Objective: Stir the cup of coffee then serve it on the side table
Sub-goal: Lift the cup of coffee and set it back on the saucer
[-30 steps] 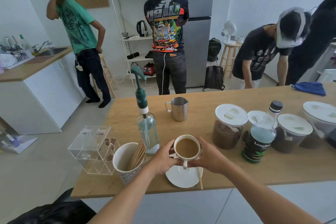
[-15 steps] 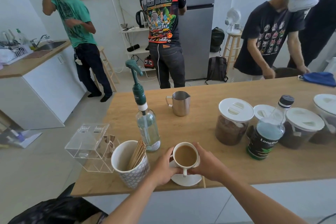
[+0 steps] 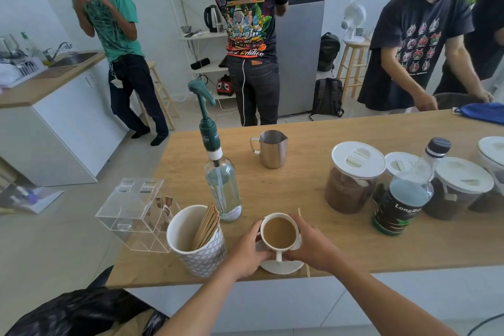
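Observation:
A white cup of milky coffee (image 3: 278,232) sits on a white saucer (image 3: 282,266) near the front edge of the wooden counter (image 3: 313,180). My left hand (image 3: 246,249) wraps the cup and saucer from the left. My right hand (image 3: 313,247) wraps them from the right. The cup's handle points toward me between both hands. A thin wooden stir stick (image 3: 299,212) lies under my right hand beside the saucer, its ends showing above and below the hand.
A patterned cup of wooden sticks (image 3: 197,243), a clear acrylic box (image 3: 133,213) and a pump bottle (image 3: 221,188) stand left of the cup. A steel jug (image 3: 271,148), lidded jars (image 3: 351,180) and a dark bottle (image 3: 403,199) stand behind and right. Several people stand beyond the counter.
Both hands stay around the cup and saucer. The view has tilted, so the cup sits lower and closer to the counter's front edge; the people behind have shifted.

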Tool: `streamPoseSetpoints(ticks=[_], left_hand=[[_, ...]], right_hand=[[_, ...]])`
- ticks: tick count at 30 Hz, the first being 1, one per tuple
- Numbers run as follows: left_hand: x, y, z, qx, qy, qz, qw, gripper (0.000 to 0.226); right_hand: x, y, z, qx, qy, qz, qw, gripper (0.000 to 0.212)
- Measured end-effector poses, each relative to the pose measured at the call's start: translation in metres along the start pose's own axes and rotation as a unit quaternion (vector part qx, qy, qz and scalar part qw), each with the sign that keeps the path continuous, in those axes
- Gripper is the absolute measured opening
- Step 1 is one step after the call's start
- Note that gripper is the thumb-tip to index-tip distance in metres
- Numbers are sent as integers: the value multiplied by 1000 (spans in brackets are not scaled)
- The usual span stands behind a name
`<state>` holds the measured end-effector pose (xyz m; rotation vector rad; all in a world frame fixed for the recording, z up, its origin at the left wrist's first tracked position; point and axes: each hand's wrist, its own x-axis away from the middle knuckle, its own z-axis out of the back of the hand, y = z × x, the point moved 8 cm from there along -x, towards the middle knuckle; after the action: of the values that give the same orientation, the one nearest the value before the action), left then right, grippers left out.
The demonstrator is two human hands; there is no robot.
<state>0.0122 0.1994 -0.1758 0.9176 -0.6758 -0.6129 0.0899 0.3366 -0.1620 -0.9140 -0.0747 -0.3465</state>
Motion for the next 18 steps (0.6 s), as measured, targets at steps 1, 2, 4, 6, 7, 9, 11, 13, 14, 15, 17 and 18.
streamPoseSetpoints(ticks=[1, 2, 4, 6, 7, 9, 11, 13, 14, 15, 17, 18], left_hand=[[0, -1, 0, -3, 0, 2, 1000, 72], [-1, -2, -1, -6, -2, 3, 1000, 71], [-1, -3, -1, -7, -8, 3, 1000, 72], [-1, -5, -3, -5, -15, 3, 1000, 72], [-2, -5, -3, -4, -19, 1, 1000, 72], [-1, -4, -3, -5, -25, 3, 1000, 72], [-1, -5, -3, -4, -20, 6, 1000, 79], [-1, -9, -2, 6, -10, 19, 1000, 101], [0, -11, -1, 10, -7, 24, 1000, 109], [0, -13, 0, 13, -7, 25, 1000, 113], [1, -19, 3, 15, -6, 27, 1000, 109], [3, -22, 5, 13, -2, 27, 1000, 104]], right_hand=[[0, 0, 0, -1, 1, 0, 1000, 88], [1, 0, 0, -2, 2, 0, 1000, 88], [1, 0, -1, -3, 2, 1, 1000, 88], [1, 0, -2, 0, -2, 1, 1000, 89], [1, -1, -2, 2, -5, 2, 1000, 90], [1, -1, -1, 3, -8, 2, 1000, 90], [2, 0, 1, 4, -1, -2, 1000, 88], [4, 5, 6, 6, 10, -8, 1000, 90], [6, 9, 8, 9, 14, -14, 1000, 92], [8, 13, 10, 15, 16, -20, 1000, 94], [13, 23, 15, 40, 16, -27, 999, 95], [15, 28, 16, 55, 16, -30, 998, 93]])
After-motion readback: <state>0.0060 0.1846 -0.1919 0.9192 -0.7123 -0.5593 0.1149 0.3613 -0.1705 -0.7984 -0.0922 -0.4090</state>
